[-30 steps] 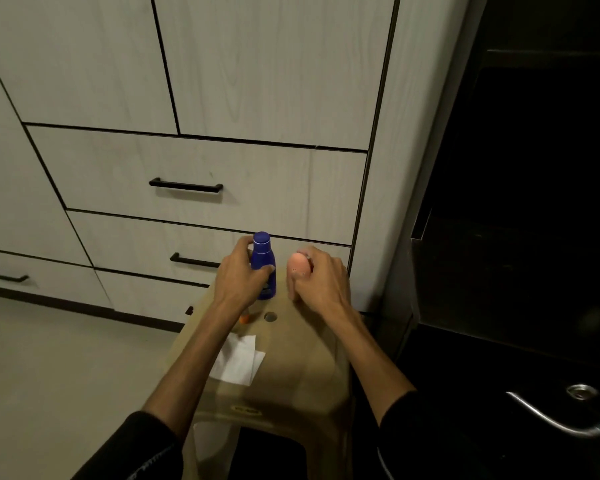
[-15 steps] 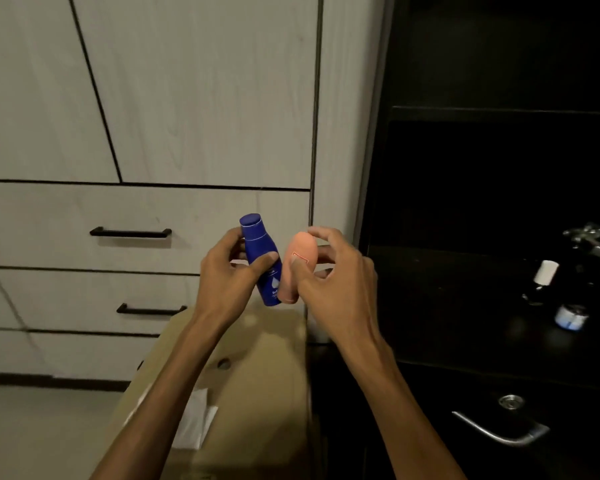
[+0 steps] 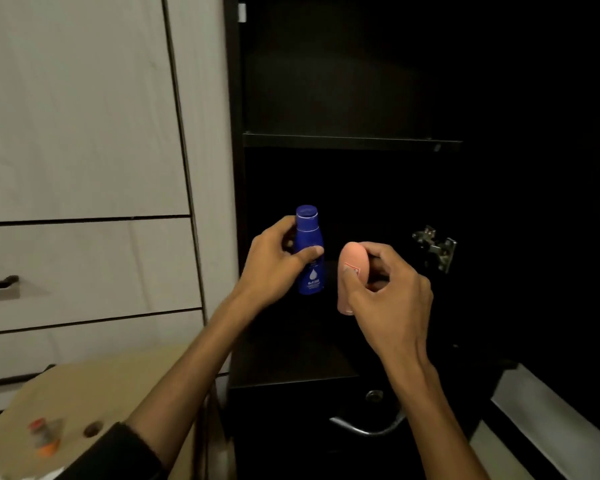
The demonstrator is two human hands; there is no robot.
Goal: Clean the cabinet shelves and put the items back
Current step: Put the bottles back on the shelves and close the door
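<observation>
- Left hand (image 3: 274, 263) is gripping a dark blue plastic bottle with a round cap (image 3: 309, 251), holding it upright in front of the dark open cabinet (image 3: 354, 140).
- Right hand (image 3: 388, 292) is clasping a peach-pink rounded plastic container (image 3: 352, 268), upright, just beside the bottle, apart from it.
- Tan plastic stool (image 3: 94, 393) is standing at lower left, carrying a blurred small orange-capped item (image 3: 44, 439).

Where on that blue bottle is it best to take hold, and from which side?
Around the wide body just below the shoulder, from the side, as the left hand grips the blue bottle now. It stands upright, and its body is broader than the narrow cap, so fingers probably wrap it more securely there.
</observation>
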